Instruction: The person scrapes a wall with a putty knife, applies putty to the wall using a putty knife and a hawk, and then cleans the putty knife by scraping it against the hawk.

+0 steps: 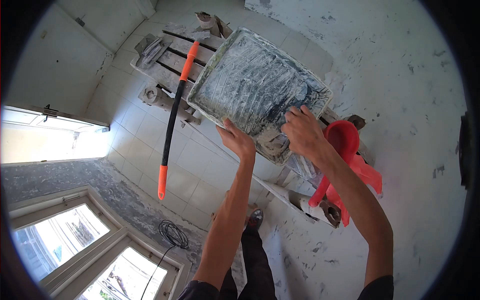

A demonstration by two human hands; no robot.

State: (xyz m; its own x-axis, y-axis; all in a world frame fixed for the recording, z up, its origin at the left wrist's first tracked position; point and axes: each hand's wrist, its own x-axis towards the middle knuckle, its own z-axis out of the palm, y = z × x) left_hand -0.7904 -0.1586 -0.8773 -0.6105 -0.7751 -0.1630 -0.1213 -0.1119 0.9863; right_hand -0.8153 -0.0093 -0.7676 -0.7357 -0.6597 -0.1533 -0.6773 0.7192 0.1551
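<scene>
A paint tray (pixel 245 75), ribbed and crusted with dried grey-white residue, rests tilted on a slatted wooden stand (pixel 172 61). My left hand (pixel 236 141) is at the tray's near edge, its fingers against the rim and its thumb side up. Inside the deeper right end of the tray is my right hand (pixel 302 131), fingers curled over the dark residue; whatever they hold, if anything, is hidden. Pale lumpy material (pixel 272 140) lies in the tray's near corner, beside my right hand.
An orange-and-black pole (pixel 172 115) leans across the stand's left side. A red scoop (pixel 342 137) and red plastic (pixel 360 177) are at the right. Coiled black cable (pixel 172 235) hangs near the windows (pixel 65 237). A door (pixel 50 117) stands at the far left.
</scene>
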